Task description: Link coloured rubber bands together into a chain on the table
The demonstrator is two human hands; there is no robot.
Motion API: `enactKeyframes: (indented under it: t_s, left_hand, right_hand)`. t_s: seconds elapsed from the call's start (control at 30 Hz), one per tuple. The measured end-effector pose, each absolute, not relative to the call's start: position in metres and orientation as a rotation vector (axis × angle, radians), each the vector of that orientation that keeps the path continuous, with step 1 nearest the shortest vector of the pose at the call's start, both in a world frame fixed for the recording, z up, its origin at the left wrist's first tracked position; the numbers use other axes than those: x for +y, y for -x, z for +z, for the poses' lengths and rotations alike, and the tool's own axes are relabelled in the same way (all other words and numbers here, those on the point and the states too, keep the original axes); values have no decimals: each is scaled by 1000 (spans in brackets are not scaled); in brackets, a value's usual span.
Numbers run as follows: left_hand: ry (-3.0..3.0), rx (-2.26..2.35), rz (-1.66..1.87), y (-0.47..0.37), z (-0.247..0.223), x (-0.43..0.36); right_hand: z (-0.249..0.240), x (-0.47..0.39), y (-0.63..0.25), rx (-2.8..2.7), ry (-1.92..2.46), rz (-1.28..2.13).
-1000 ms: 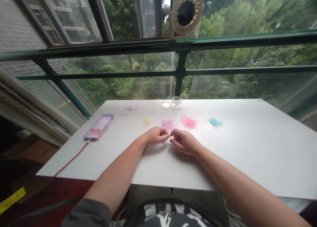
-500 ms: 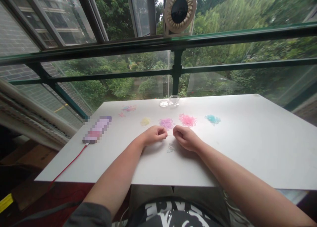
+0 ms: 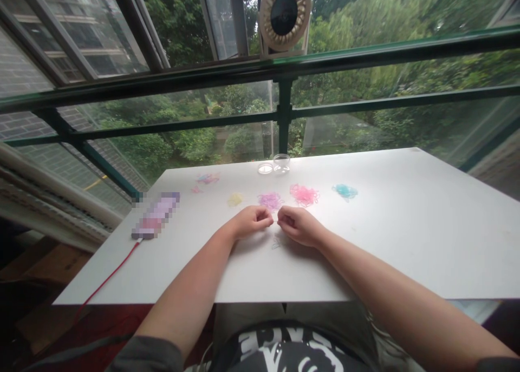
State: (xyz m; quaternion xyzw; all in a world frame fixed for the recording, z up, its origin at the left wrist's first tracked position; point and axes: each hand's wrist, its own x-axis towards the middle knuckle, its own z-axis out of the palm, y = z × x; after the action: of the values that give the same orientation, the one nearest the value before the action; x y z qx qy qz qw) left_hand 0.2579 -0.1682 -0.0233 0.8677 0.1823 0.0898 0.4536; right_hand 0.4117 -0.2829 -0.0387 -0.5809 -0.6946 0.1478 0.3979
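Note:
My left hand [image 3: 254, 221] is closed in a pinch just above the white table [image 3: 398, 242]. Facing it, almost fingertip to fingertip, my right hand [image 3: 299, 224] is pinched too. Whatever lies between the fingertips is too small to make out. Right behind my hands are a pile of purple rubber bands [image 3: 270, 200] and a pile of pink rubber bands [image 3: 304, 195]. A few greyish-green bands [image 3: 276, 243] lie in front, partly hidden by my right hand. Yellow bands [image 3: 235, 200] sit to the left and teal bands [image 3: 345, 191] to the right.
A mixed-colour pile of bands [image 3: 208, 178] lies at the back left. By the far edge stand a clear round container [image 3: 281, 165] and its lid [image 3: 265, 168]. A blurred-out phone [image 3: 156, 215] with a red cable [image 3: 111, 274] lies left. A fan [image 3: 284, 15] is beyond the railing.
My right hand has moved left, closing the gap to my left hand. The camera view has shifted slightly. The piles look the same.

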Motion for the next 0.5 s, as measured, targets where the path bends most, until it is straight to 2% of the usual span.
enactKeyframes:
  t_s: [0.5]
  left_hand:
    - [-2165, 465, 283, -258, -27, -171]
  right_hand:
    - [-40, -281, -412, -1752, 1434, 377]
